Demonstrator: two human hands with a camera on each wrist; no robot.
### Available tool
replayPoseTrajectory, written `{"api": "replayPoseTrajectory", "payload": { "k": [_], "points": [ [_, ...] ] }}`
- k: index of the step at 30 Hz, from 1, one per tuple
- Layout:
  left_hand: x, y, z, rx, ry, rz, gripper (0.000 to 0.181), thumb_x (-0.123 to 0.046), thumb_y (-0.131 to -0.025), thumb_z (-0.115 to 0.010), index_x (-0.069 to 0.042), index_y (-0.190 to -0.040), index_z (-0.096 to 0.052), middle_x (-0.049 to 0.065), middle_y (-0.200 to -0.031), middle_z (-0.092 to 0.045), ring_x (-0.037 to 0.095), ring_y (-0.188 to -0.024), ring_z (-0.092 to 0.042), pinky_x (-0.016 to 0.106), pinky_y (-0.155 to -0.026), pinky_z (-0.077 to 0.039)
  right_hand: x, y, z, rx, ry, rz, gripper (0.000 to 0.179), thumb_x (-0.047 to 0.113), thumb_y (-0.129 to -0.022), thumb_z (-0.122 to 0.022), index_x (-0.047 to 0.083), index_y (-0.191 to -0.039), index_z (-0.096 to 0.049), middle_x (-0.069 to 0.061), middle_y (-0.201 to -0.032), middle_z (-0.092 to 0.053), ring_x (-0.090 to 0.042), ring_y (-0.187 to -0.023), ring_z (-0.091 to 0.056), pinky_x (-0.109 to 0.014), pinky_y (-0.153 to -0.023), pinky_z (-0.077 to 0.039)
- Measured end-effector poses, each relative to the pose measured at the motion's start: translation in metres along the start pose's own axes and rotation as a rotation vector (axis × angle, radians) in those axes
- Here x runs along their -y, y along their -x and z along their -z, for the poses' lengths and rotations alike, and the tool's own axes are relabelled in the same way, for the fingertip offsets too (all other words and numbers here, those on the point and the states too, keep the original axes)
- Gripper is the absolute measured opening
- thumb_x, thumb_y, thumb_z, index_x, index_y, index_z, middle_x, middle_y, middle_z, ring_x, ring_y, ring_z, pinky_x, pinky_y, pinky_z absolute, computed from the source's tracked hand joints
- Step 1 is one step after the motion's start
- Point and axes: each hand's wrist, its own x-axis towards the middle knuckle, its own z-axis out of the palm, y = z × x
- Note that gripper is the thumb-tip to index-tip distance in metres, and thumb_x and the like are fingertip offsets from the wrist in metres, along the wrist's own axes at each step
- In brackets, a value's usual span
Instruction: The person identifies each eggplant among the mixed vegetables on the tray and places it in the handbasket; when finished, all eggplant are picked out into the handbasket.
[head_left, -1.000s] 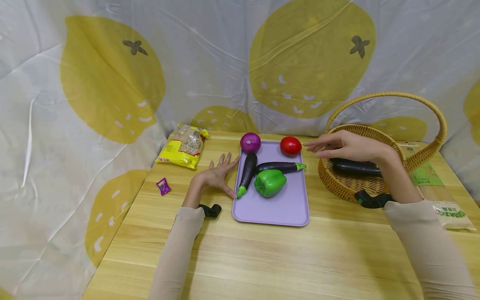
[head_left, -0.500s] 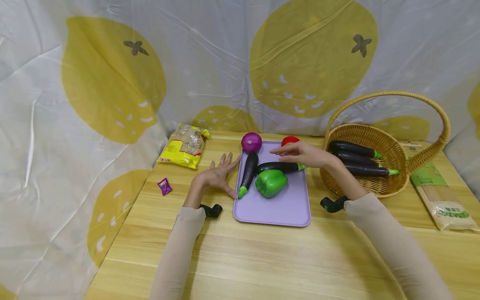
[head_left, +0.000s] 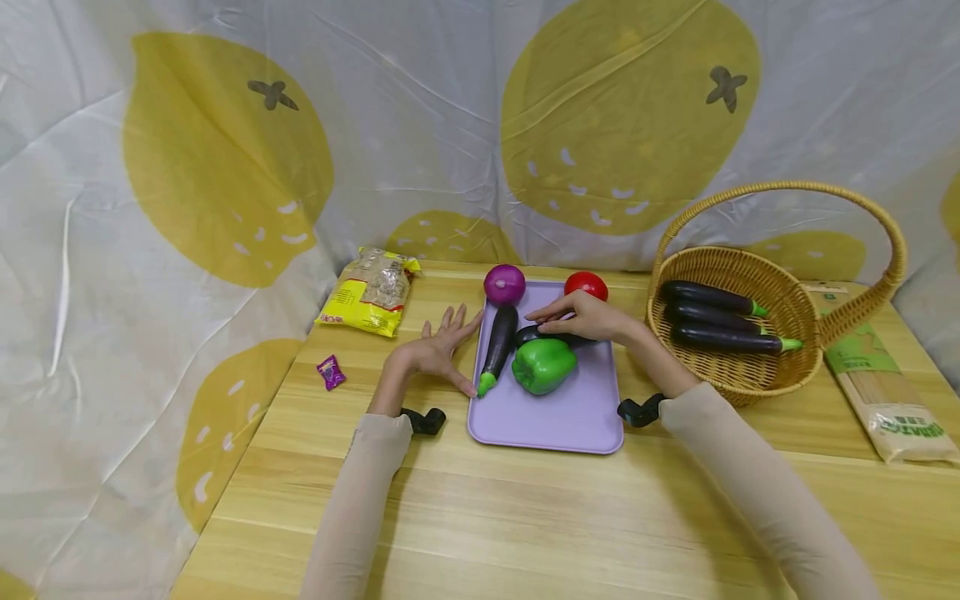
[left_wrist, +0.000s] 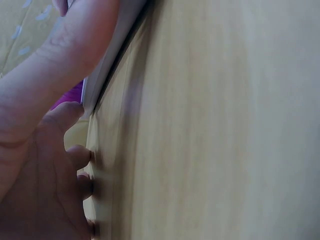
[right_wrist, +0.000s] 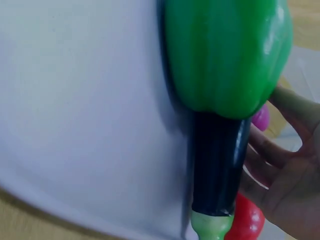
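Observation:
My left hand (head_left: pixel 435 350) spreads its fingers at the left edge of a lilac tray (head_left: pixel 543 425), thumb and fingertip right at the rim. Over the tray, my right hand (head_left: pixel 581 317) reaches to an eggplant (right_wrist: pixel 220 165) lying crosswise. In the right wrist view its fingers extend alongside that eggplant, and its thumb is near the green bell pepper (right_wrist: pixel 230 55). The hand hides the eggplant's green stem end in the head view. A second eggplant (head_left: pixel 498 342) lies lengthwise along the tray's left side. A purple onion (head_left: pixel 504 285) and a red tomato (head_left: pixel 587 286) sit at the far corners.
A wicker basket (head_left: pixel 735 371) with a tall handle stands at the right, holding several eggplants (head_left: pixel 723 339). Beside it lies a noodle packet (head_left: pixel 885 392). At the left are a yellow bag (head_left: pixel 367 292) and a small purple candy (head_left: pixel 331 372). A lemon-print cloth (head_left: pixel 420 125) hangs behind.
My right hand has moved left from beside the tomato and basket, over the tray, down to the crosswise eggplant. The basket's eggplants are now uncovered. My left hand has stayed at the tray's edge.

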Motion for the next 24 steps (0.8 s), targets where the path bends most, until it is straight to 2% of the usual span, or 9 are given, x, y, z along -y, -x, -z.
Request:
{"api": "replayPoseTrajectory", "payload": {
  "k": [13, 24],
  "points": [
    [0.0007, -0.0006, -0.0014, 0.001, 0.001, 0.007, 0.142, -0.044, -0.07, -0.095, -0.028, -0.167, 0.007, 0.013, -0.17, 0.029, 0.032, -0.156, 0.033, 0.063, -0.124, 0.023, -0.0031, -0.0057, -0.0063, 0.02, 0.0, -0.038, 0.032, 0.012, -0.097, -0.072, 0.007, -0.129, -0.073, -0.013, -0.129, -0.074, -0.027, -0.121, -0.066, -0.029, -0.096, -0.051],
    [0.0014, -0.0016, -0.0013, 0.001, -0.004, 0.005, 0.142, -0.044, -0.071, -0.095, -0.028, -0.167, 0.008, 0.013, -0.17, 0.029, 0.033, -0.156, 0.033, 0.064, -0.124, 0.023, -0.0085, -0.0058, -0.008, -0.006, -0.002, 0.012, 0.03, 0.01, -0.095, -0.074, 0.007, -0.125, -0.076, -0.013, -0.124, -0.076, -0.029, -0.119, -0.069, -0.043, -0.101, -0.055]
  ]
}}
